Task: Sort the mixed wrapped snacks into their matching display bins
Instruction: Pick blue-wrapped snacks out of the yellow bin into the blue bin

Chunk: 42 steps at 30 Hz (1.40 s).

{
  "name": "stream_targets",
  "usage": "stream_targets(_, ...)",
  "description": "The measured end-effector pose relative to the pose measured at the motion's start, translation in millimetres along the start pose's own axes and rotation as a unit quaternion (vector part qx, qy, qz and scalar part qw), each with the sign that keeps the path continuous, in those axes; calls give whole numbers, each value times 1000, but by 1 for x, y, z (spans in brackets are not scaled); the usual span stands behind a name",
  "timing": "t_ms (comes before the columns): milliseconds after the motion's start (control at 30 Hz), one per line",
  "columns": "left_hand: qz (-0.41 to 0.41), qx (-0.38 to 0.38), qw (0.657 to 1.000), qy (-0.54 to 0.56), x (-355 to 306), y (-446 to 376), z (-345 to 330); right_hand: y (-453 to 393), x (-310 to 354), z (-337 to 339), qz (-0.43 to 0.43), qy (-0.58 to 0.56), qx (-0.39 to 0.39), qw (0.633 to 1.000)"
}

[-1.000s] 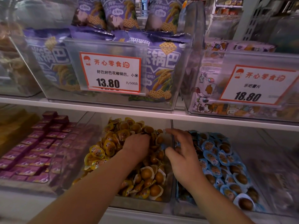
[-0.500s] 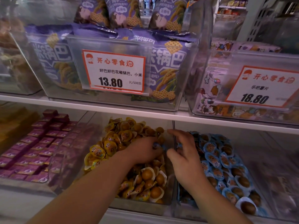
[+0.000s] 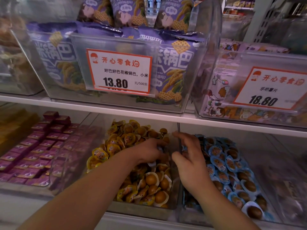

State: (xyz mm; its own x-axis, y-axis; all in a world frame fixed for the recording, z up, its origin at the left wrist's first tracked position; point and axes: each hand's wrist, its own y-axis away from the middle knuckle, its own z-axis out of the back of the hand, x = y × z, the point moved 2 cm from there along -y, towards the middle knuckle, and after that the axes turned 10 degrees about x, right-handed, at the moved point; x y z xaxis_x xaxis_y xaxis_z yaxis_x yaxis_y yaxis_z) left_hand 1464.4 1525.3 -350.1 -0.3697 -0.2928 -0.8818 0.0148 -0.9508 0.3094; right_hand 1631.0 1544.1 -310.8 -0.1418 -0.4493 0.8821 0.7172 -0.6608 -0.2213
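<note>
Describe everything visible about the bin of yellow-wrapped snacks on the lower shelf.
The yellow snack bin is a clear plastic bin on the lower shelf, between a bin of purple packets and a bin of blue-wrapped snacks. It is heaped with small round cups holding brown egg-like pieces, sealed with yellow lids; some lie lid up, others show the brown side. The left hand reaches into the pile, fingers buried among the cups. The right hand hovers over the divider on its right side.
</note>
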Motion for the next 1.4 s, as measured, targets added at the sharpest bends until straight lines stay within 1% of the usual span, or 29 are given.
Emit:
stream_targets(33,-11,-27,999,30,-3,1,3,0,0,1,1,2,0,1000)
stream_targets(100,-43,-90,994,50,-10,4,6,0,0,1,2,7,-3,1000)
stream_targets(133,-57,-108,991,47,-15,7,6,-1,0,2,-1,10,-4,1000)
stream_targets(200,-78,-117,988,57,-28,21,5,-1,1,3,-11,21,2,1000)
stream_targets(233,-83,-123,986,72,-33,32,7,-2,3,4,-17,35,9,999)
stream_targets(300,-71,-175,980,70,-36,63,16,-2,9,9,-27,103,22,994)
stream_targets(333,-62,-213,973,65,-34,81,22,-1,15,12,-14,169,17,985)
stream_targets(400,-61,-273,954,107,-29,118,30,2,34,14,57,295,-16,954)
stream_targets(433,-63,-292,945,134,-26,136,30,4,46,10,98,318,-21,943)
stream_targets(467,-64,-307,937,155,-23,152,27,6,56,3,131,320,0,938)
stream_targets(500,-65,-317,931,169,-18,165,22,7,64,-8,155,319,46,934)
stream_targets(533,-67,-324,925,184,-12,176,14,6,68,-23,163,327,112,924)
stream_targets(567,-72,-328,921,200,-7,184,5,6,68,-39,154,345,179,908)
stream_targets(600,-78,-331,917,207,-3,189,-3,4,64,-54,140,369,231,889)
stream_targets(667,-85,-338,917,192,3,196,-13,-3,46,-76,95,408,294,859)
stream_targets(733,-94,-341,912,206,7,199,-12,-9,27,-87,16,404,342,848)
stream_targets(767,-95,-341,908,222,9,201,-8,-12,18,-89,-18,415,356,837)
stream_targets(833,-87,-344,904,240,14,204,2,-17,7,-91,-63,471,369,799)
stream_targets(900,-79,-340,902,253,18,203,9,-17,6,-92,-92,485,385,780)
stream_targets(967,-77,-337,903,256,18,198,12,-16,14,-94,-96,468,405,779)
stream_targets(1067,-75,-334,902,265,17,189,11,-14,29,-89,-93,413,432,797)
stream_targets(1133,-73,-316,903,283,15,185,10,-12,35,-85,-101,405,442,794)
stream_targets(1233,-61,-299,906,292,13,183,11,-11,41,-83,-87,440,427,785)
stream_targets(1367,-54,-308,900,304,10,182,13,-9,40,-81,-72,462,388,794)
stream_targets(1400,-57,-311,897,308,9,181,13,-8,39,-79,-60,465,369,802)
